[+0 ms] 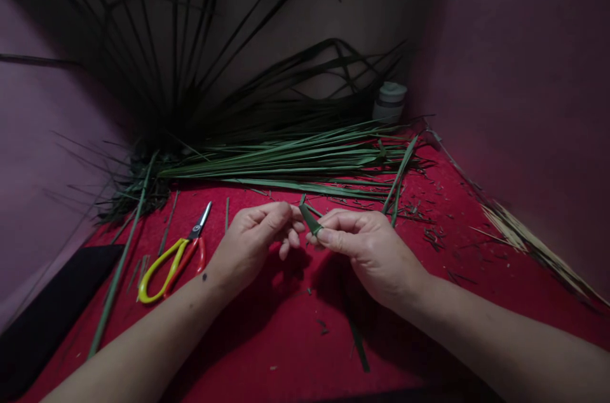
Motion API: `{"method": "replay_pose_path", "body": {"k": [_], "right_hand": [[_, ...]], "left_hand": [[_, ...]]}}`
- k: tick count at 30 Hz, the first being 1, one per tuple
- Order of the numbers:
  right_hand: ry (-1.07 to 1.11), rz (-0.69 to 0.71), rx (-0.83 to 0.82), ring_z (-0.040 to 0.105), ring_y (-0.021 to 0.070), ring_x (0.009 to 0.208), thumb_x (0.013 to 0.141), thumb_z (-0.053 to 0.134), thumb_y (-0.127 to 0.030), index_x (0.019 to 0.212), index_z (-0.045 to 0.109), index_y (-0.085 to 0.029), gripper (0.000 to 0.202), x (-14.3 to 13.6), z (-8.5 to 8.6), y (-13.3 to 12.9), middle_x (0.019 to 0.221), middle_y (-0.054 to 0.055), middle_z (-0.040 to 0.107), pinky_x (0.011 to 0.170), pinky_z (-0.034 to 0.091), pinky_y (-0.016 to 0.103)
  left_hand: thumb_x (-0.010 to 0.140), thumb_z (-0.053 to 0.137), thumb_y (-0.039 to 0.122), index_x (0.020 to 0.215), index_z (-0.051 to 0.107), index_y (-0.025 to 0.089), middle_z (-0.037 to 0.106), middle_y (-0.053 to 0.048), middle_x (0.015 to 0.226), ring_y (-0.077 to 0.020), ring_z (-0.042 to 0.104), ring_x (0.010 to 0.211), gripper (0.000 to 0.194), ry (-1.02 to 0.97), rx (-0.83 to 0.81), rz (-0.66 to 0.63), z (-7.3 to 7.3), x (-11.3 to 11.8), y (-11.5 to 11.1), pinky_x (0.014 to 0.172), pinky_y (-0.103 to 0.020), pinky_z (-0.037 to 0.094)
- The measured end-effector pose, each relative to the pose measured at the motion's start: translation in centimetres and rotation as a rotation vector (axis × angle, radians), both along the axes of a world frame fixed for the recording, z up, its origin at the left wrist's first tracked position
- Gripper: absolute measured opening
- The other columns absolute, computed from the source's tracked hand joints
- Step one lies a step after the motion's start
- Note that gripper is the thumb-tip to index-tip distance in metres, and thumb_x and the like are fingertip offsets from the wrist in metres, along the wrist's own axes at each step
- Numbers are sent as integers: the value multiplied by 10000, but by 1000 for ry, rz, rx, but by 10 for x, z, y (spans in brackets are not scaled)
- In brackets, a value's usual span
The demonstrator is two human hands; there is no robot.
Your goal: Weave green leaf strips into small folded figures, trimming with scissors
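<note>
Over the red cloth, my right hand pinches a small folded green leaf strip between thumb and fingers. The folded part points up and to the left. A narrow length of green leaf shows below this hand; whether it joins the folded piece cannot be made out. Close by on the left, my left hand has its thumb and forefinger pressed together beside the strip. What lies in that pinch, if anything, is hidden. Scissors with yellow and red handles lie left of my left hand, blades pointing away.
Behind my hands lies a pile of long green leaves, with a dark fan of fronds rising behind. A pale canister stands at the back. Dry stalks lie right, a black flat object left. Leaf scraps litter the cloth.
</note>
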State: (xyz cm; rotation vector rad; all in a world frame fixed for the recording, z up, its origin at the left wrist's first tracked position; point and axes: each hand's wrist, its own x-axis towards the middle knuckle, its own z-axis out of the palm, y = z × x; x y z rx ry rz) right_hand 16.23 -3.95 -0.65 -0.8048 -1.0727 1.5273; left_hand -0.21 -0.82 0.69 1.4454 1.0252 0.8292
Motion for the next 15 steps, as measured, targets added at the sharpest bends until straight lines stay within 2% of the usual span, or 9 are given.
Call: {"method": "replay_pose_path", "body": {"k": [2, 6, 9, 12, 15], "right_hand": [[-104, -15, 45, 517, 112, 690, 734, 614, -179, 610, 665, -166, 135, 1, -1, 0, 681, -5, 596, 706, 368, 258], [-259, -26, 56, 487, 112, 653, 725, 603, -159, 564, 635, -165, 164, -2, -1, 0, 642, -10, 562, 666, 357, 258], [-279, -36, 43, 462, 106, 623, 713, 601, -157, 532, 605, -163, 181, -5, -2, 1, 606, -18, 535, 641, 344, 256], [-259, -14, 0, 448, 103, 614, 701, 608, -171, 542, 615, -152, 160, -8, -5, 1, 598, -16, 529, 628, 336, 256], [-161, 21, -92, 435, 99, 582, 677, 632, -211, 552, 619, -146, 141, -11, -10, 1, 562, -20, 520, 610, 329, 258]], "left_hand": [[828, 533, 337, 758, 620, 141, 579, -14, 653, -104, 510, 561, 225, 6, 16, -29, 0, 0, -2, 527, -226, 421], [785, 592, 291, 635, 567, 143, 493, 26, 536, -80, 437, 494, 212, 83, 25, 34, 2, 4, -9, 476, -207, 359], [763, 604, 243, 687, 600, 140, 510, 33, 533, -74, 435, 478, 128, 123, 131, 115, 1, 7, -13, 448, -194, 346], [767, 579, 167, 757, 632, 145, 577, 19, 606, -81, 501, 526, 58, 230, 363, 146, -1, 8, -15, 493, -191, 403], [773, 558, 102, 795, 639, 142, 621, -15, 700, -102, 571, 643, 94, 373, 740, 68, -3, 5, -16, 595, -202, 456]]}}
